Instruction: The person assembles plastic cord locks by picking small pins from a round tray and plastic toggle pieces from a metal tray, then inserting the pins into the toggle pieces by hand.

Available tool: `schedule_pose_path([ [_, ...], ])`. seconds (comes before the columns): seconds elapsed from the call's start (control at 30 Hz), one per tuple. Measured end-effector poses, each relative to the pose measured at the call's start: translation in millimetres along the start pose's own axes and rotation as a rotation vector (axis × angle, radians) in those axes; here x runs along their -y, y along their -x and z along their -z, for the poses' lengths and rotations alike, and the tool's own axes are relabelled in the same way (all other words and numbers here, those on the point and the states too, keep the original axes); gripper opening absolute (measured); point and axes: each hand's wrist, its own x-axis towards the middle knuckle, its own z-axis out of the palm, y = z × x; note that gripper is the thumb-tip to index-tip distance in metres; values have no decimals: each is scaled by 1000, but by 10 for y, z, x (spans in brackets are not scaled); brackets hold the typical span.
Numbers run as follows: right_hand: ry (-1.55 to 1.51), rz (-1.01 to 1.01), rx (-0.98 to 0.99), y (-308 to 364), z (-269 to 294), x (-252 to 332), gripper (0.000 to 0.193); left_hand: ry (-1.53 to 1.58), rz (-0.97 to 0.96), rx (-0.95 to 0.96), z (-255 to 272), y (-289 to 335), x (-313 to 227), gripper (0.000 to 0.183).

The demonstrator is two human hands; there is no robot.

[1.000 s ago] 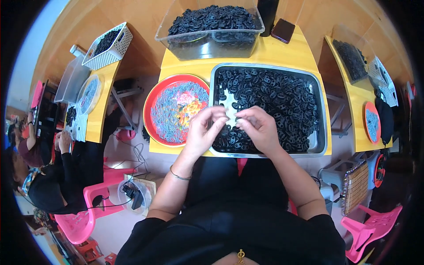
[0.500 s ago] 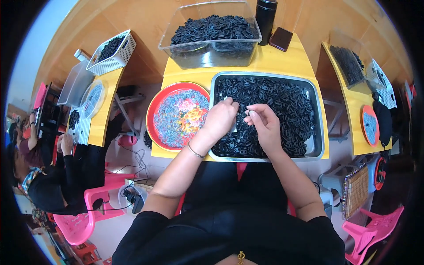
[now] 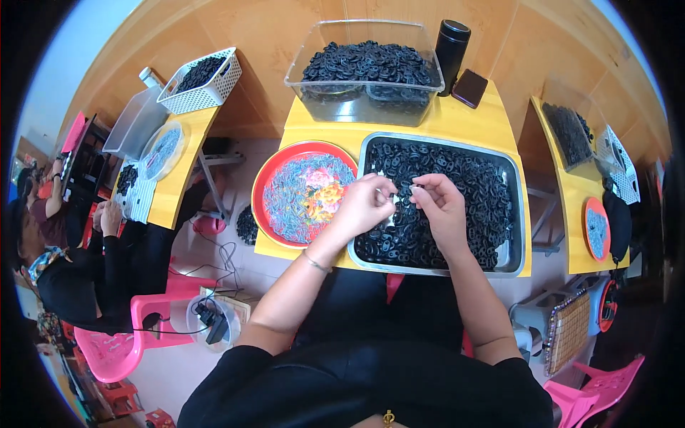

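Note:
Both my hands are over a metal tray (image 3: 523, 235) filled with small black oval pieces (image 3: 464, 178), each with two holes. Over the tray's left part, my left hand (image 3: 367, 205) is closed, thumb and forefinger pinched together. My right hand (image 3: 444, 208) faces it a short gap away, its fingers also in a pinch. Whatever sits between the fingertips of either hand is too small to make out. To the left, close to the tray, lies a round red plate (image 3: 258, 192) with a flower pattern, strewn with many thin, bluish-grey slivers (image 3: 289, 189).
A clear plastic bin (image 3: 360, 110) of black pieces stands behind the tray on the yellow table (image 3: 303, 132). Beside it are a black cylinder (image 3: 452, 57) and a dark brown case (image 3: 469, 88). A person (image 3: 78, 278) sits at another table on the left.
The view has shifted, so the table sits lower and further right in the picture. My left hand has turned slightly, showing its thumb and forefinger more. Both hands stay above the tray.

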Motion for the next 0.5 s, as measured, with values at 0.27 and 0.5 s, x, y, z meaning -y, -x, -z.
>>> schedule_pose_path([
  [0.27, -57, -82, 80, 97, -151, -176, 12, 975, 229, -337, 62, 372, 68, 12],
  [0.5, 121, -5, 21, 163, -171, -278, 12, 999, 251, -297, 64, 417, -17, 25],
])
